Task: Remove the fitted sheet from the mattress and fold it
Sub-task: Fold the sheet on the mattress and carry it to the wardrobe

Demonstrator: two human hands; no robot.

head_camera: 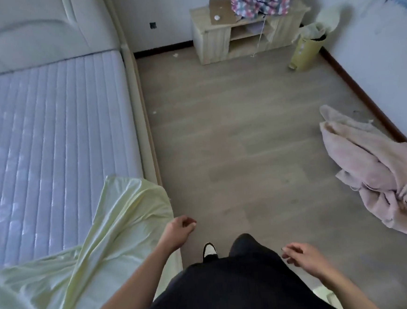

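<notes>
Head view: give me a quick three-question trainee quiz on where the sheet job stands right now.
1. True or false: the pale yellow-green fitted sheet covers the whole quilted lilac mattress.
2. Which hand is nearer the sheet: the left hand or the right hand?
3. What lies crumpled on the grey wood-look floor by the right wall?
A) pink fleece blanket
B) white pillow
C) blue towel

Key:
1. False; most of the mattress is bare, and the sheet lies bunched over its near corner.
2. The left hand; neither hand holds anything.
3. A
</notes>
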